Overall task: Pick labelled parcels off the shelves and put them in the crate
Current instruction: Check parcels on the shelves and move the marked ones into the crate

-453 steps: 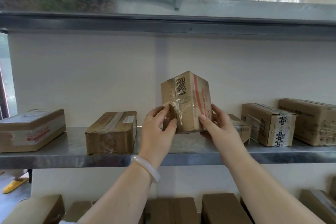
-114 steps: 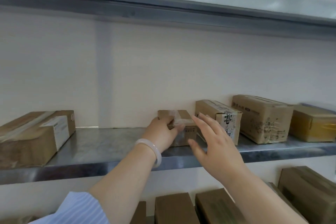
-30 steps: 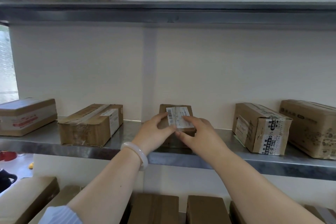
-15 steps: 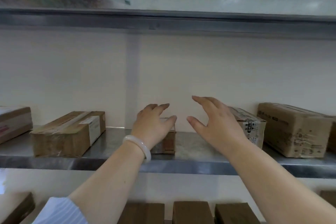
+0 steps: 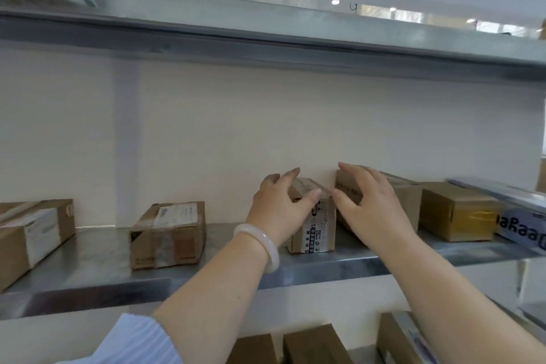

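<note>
A small upright cardboard parcel (image 5: pixel 320 224) with printed tape on its end stands on the steel shelf (image 5: pixel 236 269). My left hand (image 5: pixel 280 210), with a pale bangle on the wrist, lies against its upper left corner, the thumb over the front edge and the fingers fairly straight above the top. My right hand (image 5: pixel 372 210) hovers just right of it with the fingers spread, holding nothing, in front of a bigger brown box (image 5: pixel 409 195). No crate is in view.
Left on the same shelf are a taped box with a white label (image 5: pixel 168 233) and a larger box (image 5: pixel 32 233). To the right lie a yellow-taped box (image 5: pixel 455 210) and a blue-and-white bag (image 5: pixel 520 227). More boxes (image 5: pixel 313 346) sit below; an upper shelf (image 5: pixel 266 26) hangs overhead.
The small labelled box that both hands held a second ago is back on the shelf. Both hands have moved right to the parcel with printed tape.
</note>
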Available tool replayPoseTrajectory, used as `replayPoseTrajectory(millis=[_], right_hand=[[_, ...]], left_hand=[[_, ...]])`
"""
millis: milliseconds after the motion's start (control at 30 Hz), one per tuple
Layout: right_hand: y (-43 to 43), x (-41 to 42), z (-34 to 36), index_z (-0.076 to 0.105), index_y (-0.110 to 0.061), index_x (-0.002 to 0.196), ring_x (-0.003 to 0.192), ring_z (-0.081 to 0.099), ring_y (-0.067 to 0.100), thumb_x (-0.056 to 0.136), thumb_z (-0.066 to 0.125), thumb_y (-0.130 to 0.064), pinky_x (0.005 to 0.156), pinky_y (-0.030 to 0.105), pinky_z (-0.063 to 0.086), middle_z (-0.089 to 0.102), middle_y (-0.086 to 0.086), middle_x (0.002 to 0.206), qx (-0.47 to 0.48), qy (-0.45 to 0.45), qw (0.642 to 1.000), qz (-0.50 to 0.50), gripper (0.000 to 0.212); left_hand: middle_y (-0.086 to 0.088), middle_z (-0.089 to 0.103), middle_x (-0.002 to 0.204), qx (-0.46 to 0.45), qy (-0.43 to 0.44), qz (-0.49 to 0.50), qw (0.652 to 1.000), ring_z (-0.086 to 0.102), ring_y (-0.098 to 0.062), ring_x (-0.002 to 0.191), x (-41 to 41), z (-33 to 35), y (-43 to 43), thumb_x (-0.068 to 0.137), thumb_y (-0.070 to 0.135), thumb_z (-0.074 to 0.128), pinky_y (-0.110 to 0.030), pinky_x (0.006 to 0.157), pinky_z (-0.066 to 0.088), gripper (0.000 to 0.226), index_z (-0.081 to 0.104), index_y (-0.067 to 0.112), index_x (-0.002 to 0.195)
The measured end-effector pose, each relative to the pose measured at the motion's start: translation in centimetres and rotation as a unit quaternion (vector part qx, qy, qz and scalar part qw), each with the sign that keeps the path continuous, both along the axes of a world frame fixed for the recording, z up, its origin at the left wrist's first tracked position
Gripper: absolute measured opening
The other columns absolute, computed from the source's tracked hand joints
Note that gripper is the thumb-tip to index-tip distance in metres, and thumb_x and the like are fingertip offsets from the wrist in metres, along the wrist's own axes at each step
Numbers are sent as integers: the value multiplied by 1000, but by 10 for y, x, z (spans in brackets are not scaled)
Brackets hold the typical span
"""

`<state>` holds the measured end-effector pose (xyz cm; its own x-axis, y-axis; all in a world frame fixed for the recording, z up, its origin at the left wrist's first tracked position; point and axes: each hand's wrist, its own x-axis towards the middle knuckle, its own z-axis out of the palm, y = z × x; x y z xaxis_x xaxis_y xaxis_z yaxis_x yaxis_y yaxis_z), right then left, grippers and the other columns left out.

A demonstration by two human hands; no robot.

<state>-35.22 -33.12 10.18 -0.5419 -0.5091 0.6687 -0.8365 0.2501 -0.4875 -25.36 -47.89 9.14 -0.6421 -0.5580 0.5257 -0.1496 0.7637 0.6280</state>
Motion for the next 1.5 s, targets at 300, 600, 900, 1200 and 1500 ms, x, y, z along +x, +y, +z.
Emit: replayPoseTrajectory(millis=[300,600,900,1200,1500], right_hand=[[17,-22,-10,42,-38,142,139,28,9,93,56,-38,115,32,27,38,-13,148,2,17,999,34,52],[17,-25,-22,38,-43,142,138,29,4,95,52,-44,110,29,29,36,-16,148,21,-30,996,83,49],[-2,-4,-19,50,-49,112,84,54,-27,100,50,-24,65,-2,39,58,-35,94,-54,-183,955,227,29],[-6,15,-37,30,-42,148,127,32,-17,97,53,-36,108,26,35,40,-26,142,-48,-84,965,245,56],[-5,17,-44,31,-41,147,134,22,-13,97,53,-31,112,21,22,31,-27,145,-28,-25,974,225,55]], left_hand=[[-5,46,144,73,18,38,996,49,-22,129,-35,-22,5,87,52,64,-30,108,39,63,46,31,143],[1,61,130,19,150,46,987,55,-16,121,-18,-35,11,89,37,68,-37,105,44,47,57,26,133],[11,33,147,-93,169,15,981,24,10,133,14,-42,28,87,31,72,0,107,16,56,43,51,131],[17,43,141,42,191,32,980,37,-2,134,28,-29,30,79,59,68,-35,114,34,81,35,35,148],[19,44,140,115,249,15,961,37,2,130,45,-28,31,78,34,80,-33,113,33,68,45,45,136]])
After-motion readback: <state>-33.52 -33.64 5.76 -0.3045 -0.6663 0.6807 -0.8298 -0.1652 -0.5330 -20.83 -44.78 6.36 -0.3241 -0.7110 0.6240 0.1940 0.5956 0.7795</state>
